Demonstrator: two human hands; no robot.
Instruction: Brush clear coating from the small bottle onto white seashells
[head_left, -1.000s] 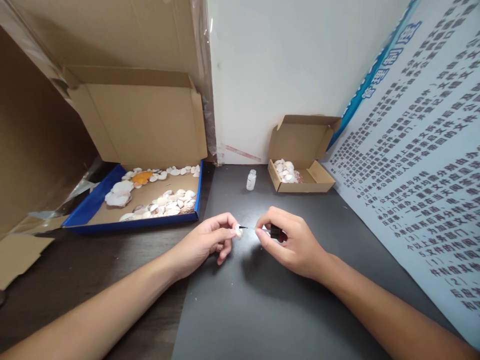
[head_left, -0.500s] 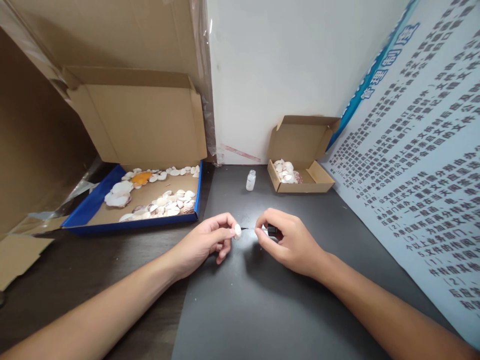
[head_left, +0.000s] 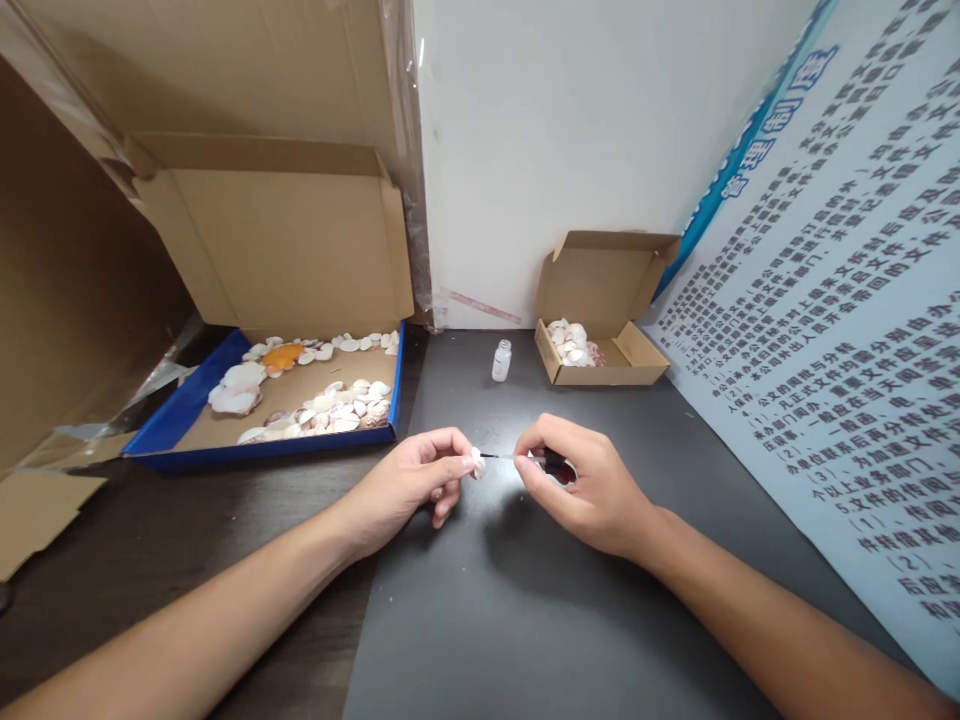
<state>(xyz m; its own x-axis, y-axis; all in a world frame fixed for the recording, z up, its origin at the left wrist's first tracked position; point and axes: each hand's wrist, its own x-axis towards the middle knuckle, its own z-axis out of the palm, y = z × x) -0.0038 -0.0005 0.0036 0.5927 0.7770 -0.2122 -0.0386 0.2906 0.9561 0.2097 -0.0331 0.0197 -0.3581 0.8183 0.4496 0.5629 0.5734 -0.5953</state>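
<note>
Pinched between the thumb and forefinger of my left hand (head_left: 416,482) is a small white seashell (head_left: 478,464). My right hand (head_left: 589,485) is closed on a thin brush (head_left: 499,457), with a black cap-like part partly hidden behind the fingers. The brush's dark tip points left and reaches the edge of the shell; whether it touches is too small to tell. Behind the hands, a small clear bottle (head_left: 501,363) stands upright with no cap on it.
At the left, a blue-sided cardboard box (head_left: 399,395) with its lid up holds many shells and an orange one. A smaller open brown box (head_left: 611,376) with shells stands back right. A white panel (head_left: 525,200) rises behind; a printed poster (head_left: 825,330) leans at right.
The shell has been turned in my left fingers, so a different side shows. My right hand has shifted slightly to the right, with more of the brush stem visible.
</note>
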